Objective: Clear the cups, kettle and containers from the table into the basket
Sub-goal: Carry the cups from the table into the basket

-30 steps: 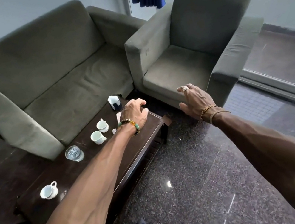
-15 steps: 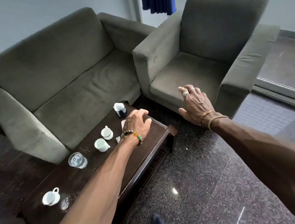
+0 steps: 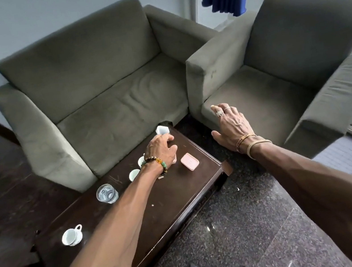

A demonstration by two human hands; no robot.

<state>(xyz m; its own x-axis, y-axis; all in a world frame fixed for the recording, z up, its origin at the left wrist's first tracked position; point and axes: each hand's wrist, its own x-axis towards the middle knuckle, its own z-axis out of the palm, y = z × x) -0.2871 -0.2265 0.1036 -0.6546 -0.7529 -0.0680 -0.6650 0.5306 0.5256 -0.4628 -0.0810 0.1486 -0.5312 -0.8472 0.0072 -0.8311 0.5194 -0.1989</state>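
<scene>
Head view, from the hands outward: left hand [image 3: 161,149] low over the right end of the surface [image 3: 171,204], knuckles up, fingers curled downward, thumb drawn in; grip or no grip impossible to tell, the underside hidden by the palm, only a pale sliver visible at the fingertips. Right hand [image 3: 231,124] off the surface altogether, out past its right end, flat and relaxed with fingers spread, holding nothing, above the floor [image 3: 234,229] in front of the armchair [image 3: 270,98]. Just beyond the left fingertips, at the far right corner beside the sofa [image 3: 107,112], a white six-sided cup [image 3: 162,129], upright. Just right of the left hand, toward the near edge, a flat pink container [image 3: 189,161], long axis roughly crosswise, far edge to near edge, touching neither hand. Partly behind the left wrist, two small white cups [image 3: 134,175], close together. Farther toward the left end, a glass of water [image 3: 107,193] by the far edge, then well apart a handled white cup [image 3: 71,236] near the left end. Neither basket nor kettle in sight. Judged from this: left hand plainly the nearer to every piece, six-sided cup and pink container both within easy reach; right hand near only the pink container, and only by reaching in over the right end. Task barely begun, judging by the crockery left on the surface.
</scene>
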